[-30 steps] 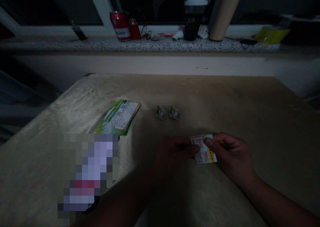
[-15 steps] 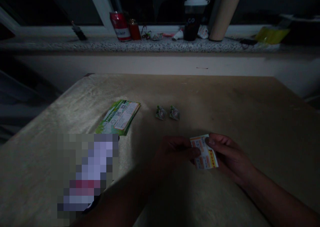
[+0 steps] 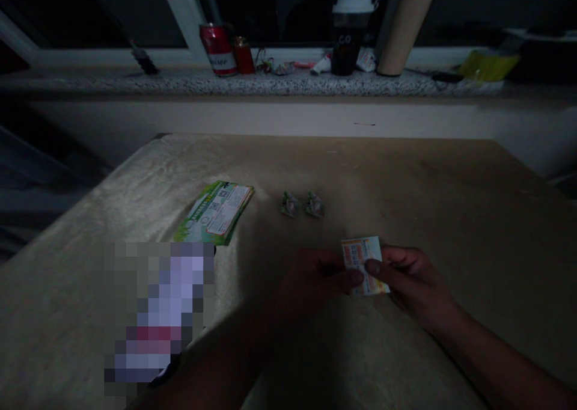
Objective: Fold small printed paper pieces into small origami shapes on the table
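Both of my hands hold a small printed paper slip (image 3: 359,255), white with orange blocks, just above the tan table (image 3: 428,187). My left hand (image 3: 315,278) pinches its left edge. My right hand (image 3: 406,281) grips its right side, thumb laid across the face. Two small folded paper pieces (image 3: 291,205) (image 3: 314,205) lie side by side on the table beyond my hands. A stack of green and white leaflets (image 3: 215,212) lies to the left of them.
A blurred-out patch (image 3: 157,314) covers the near left of the table. Behind the table a speckled stone ledge (image 3: 270,82) carries a red can (image 3: 219,49), a dark cup with a white lid (image 3: 346,34), a cardboard tube (image 3: 403,25) and small clutter.
The slip has turned slightly in my fingers and my right thumb has slid lower across its face. Both hands stay in the same spot.
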Motion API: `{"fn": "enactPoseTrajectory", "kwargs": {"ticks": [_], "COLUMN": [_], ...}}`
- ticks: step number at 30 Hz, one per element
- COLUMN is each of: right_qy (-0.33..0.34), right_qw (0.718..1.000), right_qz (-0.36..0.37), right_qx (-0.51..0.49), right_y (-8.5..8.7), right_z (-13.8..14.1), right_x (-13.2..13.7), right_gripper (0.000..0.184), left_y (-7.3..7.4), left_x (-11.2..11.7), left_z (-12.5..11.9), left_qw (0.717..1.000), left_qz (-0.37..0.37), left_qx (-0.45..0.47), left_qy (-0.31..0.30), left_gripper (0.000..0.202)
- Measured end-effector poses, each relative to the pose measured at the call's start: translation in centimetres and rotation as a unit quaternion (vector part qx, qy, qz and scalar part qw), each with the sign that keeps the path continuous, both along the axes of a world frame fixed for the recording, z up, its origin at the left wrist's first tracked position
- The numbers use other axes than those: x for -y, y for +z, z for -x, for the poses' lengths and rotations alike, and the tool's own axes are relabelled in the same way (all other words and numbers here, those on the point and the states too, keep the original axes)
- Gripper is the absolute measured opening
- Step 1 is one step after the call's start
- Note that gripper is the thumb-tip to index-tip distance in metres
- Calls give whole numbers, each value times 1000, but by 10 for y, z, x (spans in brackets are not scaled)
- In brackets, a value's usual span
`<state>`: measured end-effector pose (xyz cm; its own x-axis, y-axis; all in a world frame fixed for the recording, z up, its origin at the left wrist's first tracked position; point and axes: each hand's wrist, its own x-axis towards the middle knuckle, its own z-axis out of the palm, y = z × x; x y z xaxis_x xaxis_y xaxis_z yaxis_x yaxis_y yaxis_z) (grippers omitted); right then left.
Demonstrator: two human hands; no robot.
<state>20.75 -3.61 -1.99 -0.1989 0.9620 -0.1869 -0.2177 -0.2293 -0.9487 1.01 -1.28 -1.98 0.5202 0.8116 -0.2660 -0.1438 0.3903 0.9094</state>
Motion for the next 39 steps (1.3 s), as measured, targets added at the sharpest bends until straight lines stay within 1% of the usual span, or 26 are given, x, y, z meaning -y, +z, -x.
{"fn": "enactPoseTrajectory", "kwargs": {"ticks": [4,6,8,11,15,18,22,28,31,36,39], "right_qy": [27,34,35,27,11,13,12,30,43,67,86], "right_qw": [994,987,982,984,989,989,988,987,987,972,964], "right_qz": [59,85,99,98,79,75,76,74,73,99,105], "right_qx": [-86,-132,-158,-149,-126,-126,-137,-140,-138,-201,-227], "right_y": [10,15,18,17,10,7,7,6,5,4,2], "right_z": [8,12,14,11,5,4,7,7,6,4,1], "right_x": [0,0,0,-1,-1,-2,-2,-1,-1,-2,-4], "right_gripper": [23,23,22,20,19,20,17,19,17,17,19], "left_y": [4,4,2,0,1,1,-1,-8,-7,-1,-1], "left_x": [2,3,3,3,2,0,-1,-2,-1,-3,-5], "left_z": [-1,-2,-2,-3,-2,-2,-2,-2,-1,-3,-3], "left_qw": [999,999,999,1000,999,999,1000,999,999,998,998], "left_qz": [-16,-19,-24,-19,-13,-13,-7,0,6,27,21], "left_qx": [16,21,23,15,1,0,4,30,30,50,48], "left_qy": [-23,-30,-27,-20,-30,-33,-23,-26,-24,-30,-26], "left_gripper": [35,36,36,35,36,38,40,42,40,40,38]}}
